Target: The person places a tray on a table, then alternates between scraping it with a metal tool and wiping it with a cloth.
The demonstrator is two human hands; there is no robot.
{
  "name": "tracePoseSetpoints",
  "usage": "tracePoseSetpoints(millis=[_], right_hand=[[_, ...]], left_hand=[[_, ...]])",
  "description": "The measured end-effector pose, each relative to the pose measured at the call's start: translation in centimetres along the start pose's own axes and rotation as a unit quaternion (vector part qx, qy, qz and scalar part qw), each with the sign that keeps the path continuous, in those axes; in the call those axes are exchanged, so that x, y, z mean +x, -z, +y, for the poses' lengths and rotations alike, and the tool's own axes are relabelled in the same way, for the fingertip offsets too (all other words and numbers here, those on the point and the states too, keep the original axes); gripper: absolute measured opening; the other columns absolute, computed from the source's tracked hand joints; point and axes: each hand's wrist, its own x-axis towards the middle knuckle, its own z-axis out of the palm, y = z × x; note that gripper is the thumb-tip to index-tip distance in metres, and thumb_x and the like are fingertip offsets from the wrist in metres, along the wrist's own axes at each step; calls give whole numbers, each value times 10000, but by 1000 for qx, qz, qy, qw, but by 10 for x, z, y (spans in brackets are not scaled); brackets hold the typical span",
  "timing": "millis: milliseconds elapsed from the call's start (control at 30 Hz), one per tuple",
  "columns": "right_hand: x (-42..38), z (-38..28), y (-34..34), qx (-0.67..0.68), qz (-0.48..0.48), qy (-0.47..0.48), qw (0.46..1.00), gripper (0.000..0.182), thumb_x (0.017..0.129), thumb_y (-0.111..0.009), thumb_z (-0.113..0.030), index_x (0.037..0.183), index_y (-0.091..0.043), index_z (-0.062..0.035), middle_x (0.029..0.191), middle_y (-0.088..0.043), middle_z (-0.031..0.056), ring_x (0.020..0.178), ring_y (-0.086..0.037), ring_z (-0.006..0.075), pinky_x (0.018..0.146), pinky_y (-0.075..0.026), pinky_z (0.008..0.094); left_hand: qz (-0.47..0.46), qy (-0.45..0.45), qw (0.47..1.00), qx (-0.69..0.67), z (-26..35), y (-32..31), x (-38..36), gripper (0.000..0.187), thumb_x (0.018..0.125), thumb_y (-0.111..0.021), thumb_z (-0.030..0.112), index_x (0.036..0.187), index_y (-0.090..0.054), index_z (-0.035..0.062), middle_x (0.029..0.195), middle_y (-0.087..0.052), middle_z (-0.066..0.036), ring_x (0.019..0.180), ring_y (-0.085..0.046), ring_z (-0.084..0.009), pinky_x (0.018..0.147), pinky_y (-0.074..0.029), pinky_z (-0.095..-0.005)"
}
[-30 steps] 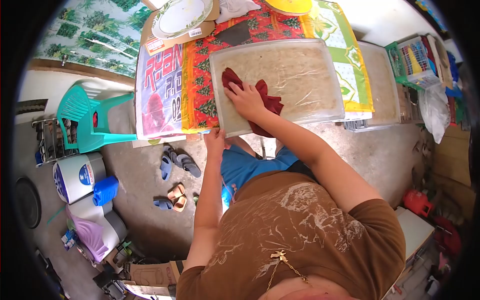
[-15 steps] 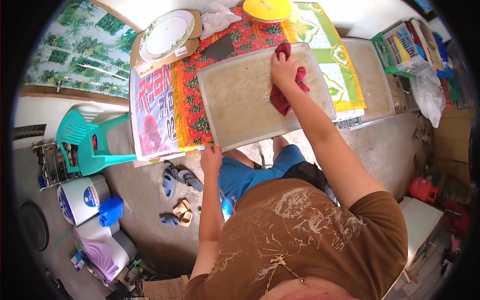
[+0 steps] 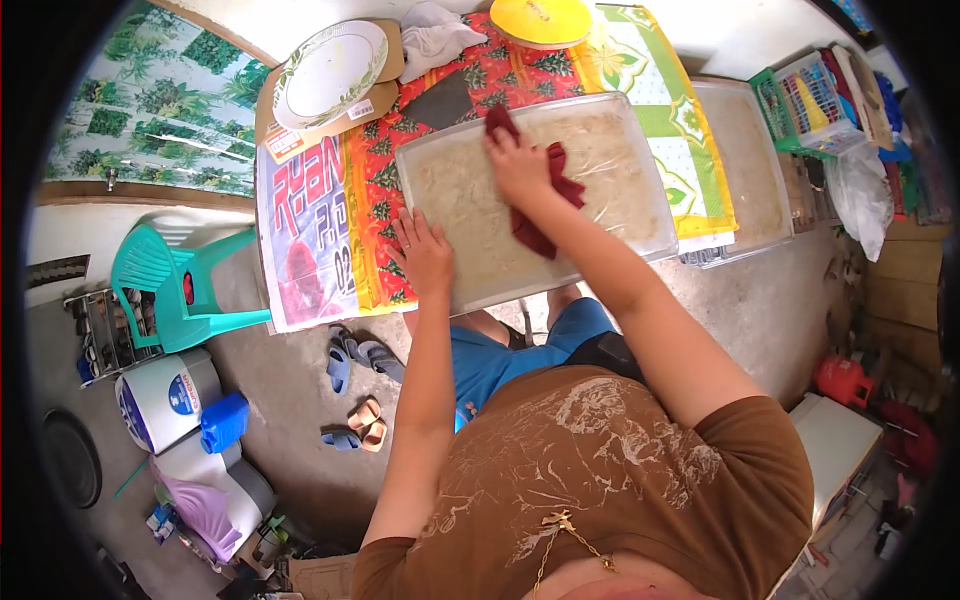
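Observation:
A large rectangular panel with a pale rim (image 3: 610, 170) lies on the table covered with patterned cloths. My right hand (image 3: 517, 165) presses a dark red cloth (image 3: 533, 235) against the middle of the panel; parts of the cloth stick out above, below and to the right of the hand. My left hand (image 3: 425, 255) rests flat at the panel's left edge, its fingers spread and holding nothing.
On the table's far side are a white oval plate (image 3: 331, 75) on cardboard, a white cloth (image 3: 437, 42) and a yellow round object (image 3: 541, 20). A green chair (image 3: 170, 285) stands left. Baskets (image 3: 808, 100) are at the right, slippers (image 3: 368, 412) on the floor.
My right hand and the red cloth have moved left across the panel. My left hand has moved up from the panel's near left corner to its left edge, fingers now spread.

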Motion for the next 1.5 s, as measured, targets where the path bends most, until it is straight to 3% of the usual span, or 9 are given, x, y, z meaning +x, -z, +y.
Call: tracePoseSetpoints(millis=[367,667,767,833,1033,1167,1267,1367,1500], right_hand=[[-63,116,19,-179,-67,-196,962,461,920,-479,-211,1373,-546,-159,1412,-516,101,1062,-544,309,793,-462,484],[-207,127,90,-178,-103,-190,960,470,880,-531,-168,1346,-548,-116,1362,-534,153,997,-582,324,782,-526,482],[-242,130,143,-109,-233,-187,948,435,877,-529,-151,1310,-575,-134,1311,-577,130,1003,-594,349,796,-535,483],[-240,150,175,-46,-431,-221,874,425,872,-524,-127,1291,-588,-159,1243,-625,97,1012,-598,375,814,-538,480],[-179,107,185,73,-75,-144,984,456,906,-548,-170,1361,-532,-171,1242,-640,61,1024,-600,363,870,-523,448],[-114,30,123,100,-5,20,995,420,865,-537,-153,1282,-578,-132,1149,-645,108,1008,-621,306,833,-517,431],[-83,-32,62,107,17,149,983,450,862,-552,-187,1311,-562,-154,1319,-556,122,1082,-582,311,844,-496,444],[-58,-47,19,38,-16,147,988,494,870,-546,-213,1363,-541,-190,1442,-496,90,1122,-570,299,831,-487,466],[-20,-13,7,0,1,66,998,452,861,-558,-207,1312,-587,-186,1297,-568,48,1042,-573,276,758,-493,458]], left_hand=[[9,9,1000,2,10,10,-2,516,1024,-388,358,1462,-424,88,1594,-304,-100,1462,-295,-297,1127,-190,-663],[20,-7,1000,13,9,8,-2,520,1027,-376,366,1462,-415,84,1565,-351,-118,1461,-298,-306,1108,-198,-692],[12,-5,1000,7,8,8,0,520,1009,-413,356,1452,-430,83,1539,-388,-118,1445,-320,-311,1113,-193,-681],[-15,0,1000,-14,6,15,5,522,996,-440,358,1444,-442,92,1527,-408,-108,1430,-342,-312,1115,-196,-673],[14,10,994,-107,-17,8,26,526,982,-463,398,1436,-457,133,1515,-433,-58,1408,-369,-302,1115,-206,-662],[19,18,998,-63,-8,3,24,543,992,-440,416,1459,-431,140,1537,-410,-37,1434,-335,-294,1132,-178,-650],[11,22,998,-61,-8,3,23,551,999,-423,428,1471,-418,143,1552,-392,-17,1447,-319,-290,1141,-159,-646],[12,23,998,-59,-8,6,27,551,1002,-418,435,1477,-410,156,1554,-387,-13,1451,-312,-290,1144,-158,-643],[20,8,999,-34,-9,5,23,555,995,-435,439,1475,-412,161,1549,-394,-13,1448,-318,-295,1144,-160,-640]])
